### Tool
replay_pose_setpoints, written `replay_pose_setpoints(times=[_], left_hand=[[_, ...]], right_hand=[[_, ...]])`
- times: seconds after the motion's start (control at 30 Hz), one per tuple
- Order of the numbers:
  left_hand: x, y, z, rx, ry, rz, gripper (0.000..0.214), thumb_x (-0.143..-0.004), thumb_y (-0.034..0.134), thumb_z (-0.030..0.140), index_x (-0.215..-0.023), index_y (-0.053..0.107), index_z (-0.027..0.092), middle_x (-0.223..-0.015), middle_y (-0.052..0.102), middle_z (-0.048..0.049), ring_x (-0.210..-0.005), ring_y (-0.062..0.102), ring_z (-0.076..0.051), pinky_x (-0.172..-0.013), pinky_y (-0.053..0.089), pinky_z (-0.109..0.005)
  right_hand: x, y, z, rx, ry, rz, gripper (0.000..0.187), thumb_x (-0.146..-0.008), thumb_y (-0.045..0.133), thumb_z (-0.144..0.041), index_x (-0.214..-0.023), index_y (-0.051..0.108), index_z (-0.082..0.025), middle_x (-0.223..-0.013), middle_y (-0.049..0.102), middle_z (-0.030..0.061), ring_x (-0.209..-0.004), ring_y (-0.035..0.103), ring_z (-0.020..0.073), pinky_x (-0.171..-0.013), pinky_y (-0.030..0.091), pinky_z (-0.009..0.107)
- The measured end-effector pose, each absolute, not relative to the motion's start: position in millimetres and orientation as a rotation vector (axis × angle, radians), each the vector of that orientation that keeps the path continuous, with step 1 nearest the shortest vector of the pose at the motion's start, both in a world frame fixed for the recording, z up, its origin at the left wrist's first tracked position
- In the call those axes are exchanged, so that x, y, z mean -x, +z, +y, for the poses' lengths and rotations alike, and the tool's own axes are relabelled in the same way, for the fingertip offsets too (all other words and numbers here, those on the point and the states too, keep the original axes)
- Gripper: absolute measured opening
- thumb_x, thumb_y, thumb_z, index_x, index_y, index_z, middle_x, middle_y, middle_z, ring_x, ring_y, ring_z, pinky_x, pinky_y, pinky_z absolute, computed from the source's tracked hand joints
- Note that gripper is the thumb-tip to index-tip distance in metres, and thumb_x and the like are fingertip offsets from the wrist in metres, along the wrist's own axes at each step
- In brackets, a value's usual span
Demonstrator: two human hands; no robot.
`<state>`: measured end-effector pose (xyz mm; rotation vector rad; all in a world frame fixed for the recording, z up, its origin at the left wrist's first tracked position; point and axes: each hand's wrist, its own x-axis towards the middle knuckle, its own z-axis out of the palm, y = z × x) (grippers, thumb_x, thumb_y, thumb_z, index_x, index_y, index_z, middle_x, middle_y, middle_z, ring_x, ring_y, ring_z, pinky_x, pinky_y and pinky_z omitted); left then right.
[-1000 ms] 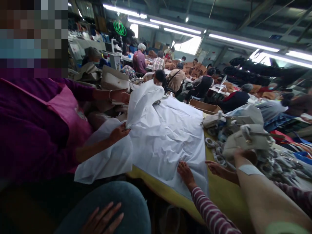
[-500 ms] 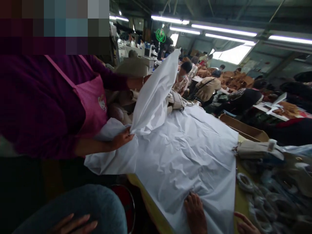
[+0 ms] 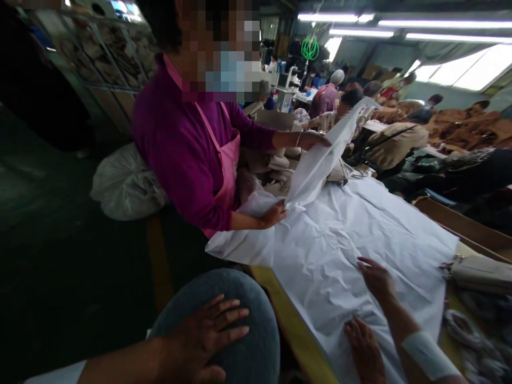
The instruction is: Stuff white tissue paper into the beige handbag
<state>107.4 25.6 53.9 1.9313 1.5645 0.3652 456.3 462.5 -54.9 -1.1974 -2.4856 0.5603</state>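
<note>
Lit by fluorescent tubes (image 3: 444,24) high beyond the far edge of the counter (image 3: 294,320), and by a bright window (image 3: 476,69) in a pale wall (image 3: 384,56) past its far right corner. Hung with a coiled green hose (image 3: 310,48). Laid with a dark green floor (image 3: 112,282) off the left edge, marked there with a dull yellow stripe (image 3: 159,261) and bordered farther back by a metal-railed rack (image 3: 100,48).

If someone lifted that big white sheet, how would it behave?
The white sheet would probably bend, as its raised part does in a co-worker's hands. It looks thin, so likely light. Its wrinkles suggest it creases easily.
</note>
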Motion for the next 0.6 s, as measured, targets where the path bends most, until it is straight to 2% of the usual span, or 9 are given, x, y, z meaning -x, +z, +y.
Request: replay_pose_setpoints(times=[0.03, 0.1, 0.23, 0.33, 0.43, 0.6], left_hand=[[-108, 54, 27, -1.917, 0.364, 1.544, 0.085, -0.098, 0.073, 0.056, -0.171, 0.034, 0.042, -0.177, 0.035, -0.0043, -0.164, 0.034, -0.036, -0.136, 0.023, -0.057], [-107, 51, 29, -1.918, 0.383, 1.509, 0.083, -0.099, 0.072, 0.059, -0.171, 0.038, 0.037, -0.176, 0.036, -0.0072, -0.164, 0.033, -0.038, -0.136, 0.024, -0.059], [-105, 32, 33, -2.04, 0.414, 1.488, 0.068, -0.101, 0.07, 0.052, -0.163, 0.05, 0.032, -0.172, 0.044, -0.011, -0.159, 0.042, -0.039, -0.131, 0.034, -0.062], [-103, 15, 36, -2.144, 0.397, 1.51, 0.068, -0.099, 0.072, 0.056, -0.159, 0.056, 0.029, -0.167, 0.05, -0.0142, -0.155, 0.048, -0.041, -0.128, 0.039, -0.062], [-102, 1, 42, -2.217, 0.388, 1.58, 0.076, -0.097, 0.072, 0.063, -0.16, 0.056, 0.023, -0.165, 0.052, -0.0186, -0.151, 0.051, -0.043, -0.125, 0.045, -0.061], [-103, -25, 53, -2.485, 0.547, 1.738, 0.047, -0.103, 0.071, 0.037, -0.149, 0.064, 0.033, -0.151, 0.068, -0.0067, -0.135, 0.067, -0.029, -0.116, 0.055, -0.043]], right_hand=[[-427, -41, 468, 1.233, 0.608, -2.451, 0.053, -0.087, 0.044, -0.057, -0.09, 0.082, -0.019, -0.082, 0.08, 0.0134, -0.071, 0.074, 0.0259, -0.069, 0.061, 0.039], [-373, -25, 456, 1.289, 0.782, -2.401, 0.061, -0.083, 0.048, -0.063, -0.101, 0.083, -0.017, -0.092, 0.083, 0.0146, -0.082, 0.078, 0.0292, -0.072, 0.061, 0.041], [-311, -25, 376, 1.3, 1.245, -2.275, 0.059, -0.075, 0.058, -0.069, -0.097, 0.083, -0.02, -0.102, 0.084, 0.0137, -0.095, 0.079, 0.0325, -0.086, 0.059, 0.045], [-297, -27, 336, 1.369, 1.41, -2.157, 0.065, -0.069, 0.062, -0.072, -0.095, 0.082, -0.016, -0.091, 0.082, 0.0144, -0.084, 0.077, 0.0295, -0.078, 0.057, 0.042], [-290, -12, 338, 1.487, 1.371, -2.04, 0.07, -0.063, 0.061, -0.076, -0.091, 0.079, -0.015, -0.082, 0.08, 0.0142, -0.074, 0.073, 0.0279, -0.073, 0.054, 0.042], [-264, 31, 380, 1.448, 1.083, -1.95, 0.067, -0.07, 0.058, -0.078, -0.091, 0.079, -0.017, -0.098, 0.082, 0.0167, -0.086, 0.076, 0.0305, -0.081, 0.054, 0.043]])
